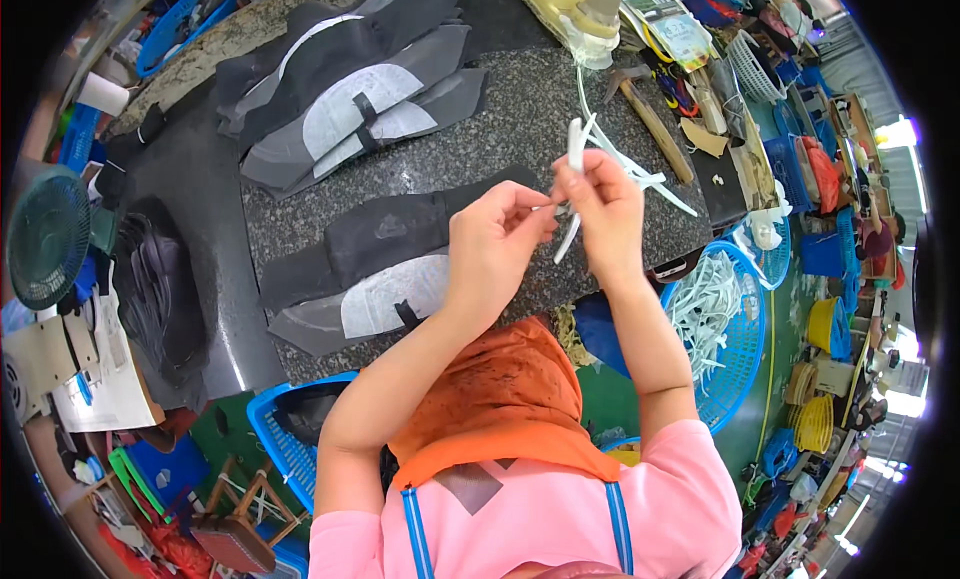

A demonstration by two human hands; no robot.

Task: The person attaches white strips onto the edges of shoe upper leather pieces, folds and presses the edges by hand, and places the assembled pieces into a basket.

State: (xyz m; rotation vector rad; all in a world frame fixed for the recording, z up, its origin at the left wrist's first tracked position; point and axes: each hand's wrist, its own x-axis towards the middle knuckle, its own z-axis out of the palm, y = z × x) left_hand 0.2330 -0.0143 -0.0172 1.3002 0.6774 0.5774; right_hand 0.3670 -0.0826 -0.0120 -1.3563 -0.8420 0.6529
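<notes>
Nearest, a pink short-sleeved shirt (665, 484) at bottom centre. Left of centre, black flat pieces (385, 237) with white panels lie on the speckled dark stone desk (290, 219). Mid-frame, the left hand (492, 244): grip pinched together, contents unclear. Just right, a narrow white strip (567, 241), running nearly up-and-down, gripped by the nearer right hand (608, 207).
</notes>
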